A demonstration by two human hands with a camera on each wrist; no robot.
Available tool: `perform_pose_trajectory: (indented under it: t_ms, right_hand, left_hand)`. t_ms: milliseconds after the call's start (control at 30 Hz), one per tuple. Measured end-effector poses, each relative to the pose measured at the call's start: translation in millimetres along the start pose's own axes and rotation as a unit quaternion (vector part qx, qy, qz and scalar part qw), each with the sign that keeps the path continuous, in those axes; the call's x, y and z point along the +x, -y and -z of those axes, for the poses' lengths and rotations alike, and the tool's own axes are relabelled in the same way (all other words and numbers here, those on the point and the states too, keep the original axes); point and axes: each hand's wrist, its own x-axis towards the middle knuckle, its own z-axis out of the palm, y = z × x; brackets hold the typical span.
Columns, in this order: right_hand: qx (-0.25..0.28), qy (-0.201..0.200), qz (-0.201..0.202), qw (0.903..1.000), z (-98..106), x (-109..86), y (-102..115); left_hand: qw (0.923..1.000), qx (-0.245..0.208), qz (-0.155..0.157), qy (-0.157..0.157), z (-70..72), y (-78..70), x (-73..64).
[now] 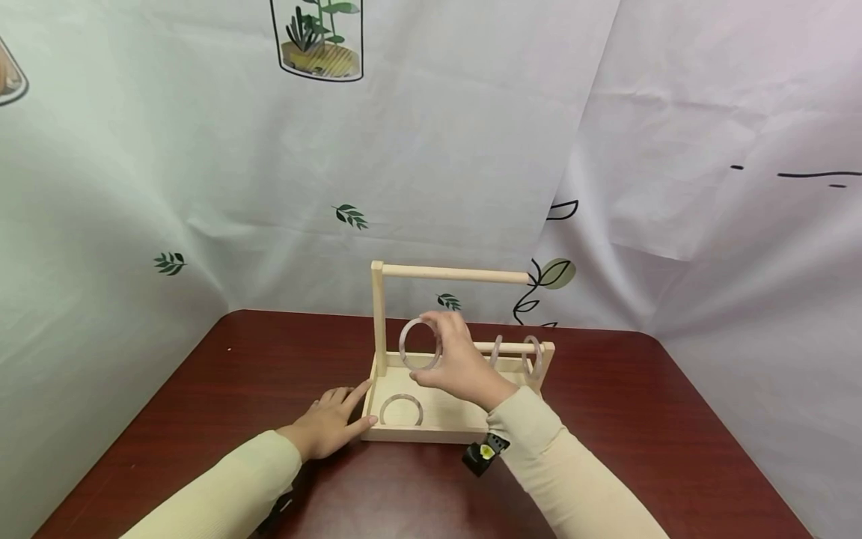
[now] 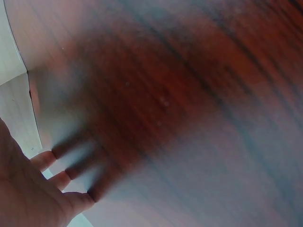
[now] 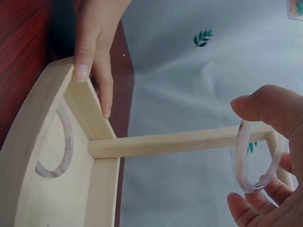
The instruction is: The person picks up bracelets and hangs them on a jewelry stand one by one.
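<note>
My right hand (image 1: 458,363) pinches a pale translucent bangle (image 1: 402,346) between thumb and fingers. It holds the bangle upright above a light wooden tray stand (image 1: 431,435), below the upper rod (image 1: 458,274). In the right wrist view the held bangle (image 3: 240,158) shows faint brownish streaks. A second bangle (image 1: 420,410) lies inside the tray at the front left. Two more, a nearer-centre bangle (image 1: 496,350) and an outer bangle (image 1: 539,359), hang on the lower rod (image 1: 513,347). My left hand (image 1: 328,421) rests at the tray's left side, fingers extended and thumb on its front corner.
A dark red wooden table (image 1: 606,449) carries the stand. The tall left post (image 1: 379,322) and short right post (image 1: 548,363) rise from the tray. Behind hangs a white cloth backdrop (image 1: 458,150) printed with leaves. A black wrist device (image 1: 478,457) sits on the right sleeve.
</note>
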Motion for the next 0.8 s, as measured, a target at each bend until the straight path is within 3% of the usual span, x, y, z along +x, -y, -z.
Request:
perform_pose_trajectory:
  t_ms: [300,800]
  right_hand:
    - [0.033,-0.002,-0.014,0.9994,10.6,-2.9,-1.7]
    - [0.067,-0.024,-0.024,0.9972,28.2,-6.9,-10.3]
  left_hand:
    - [0.9999,-0.001,0.010,0.012,1.7,-1.1,-0.1]
    - [1.0000,-0.002,0.008,0.001,2.9,-5.1,-3.4]
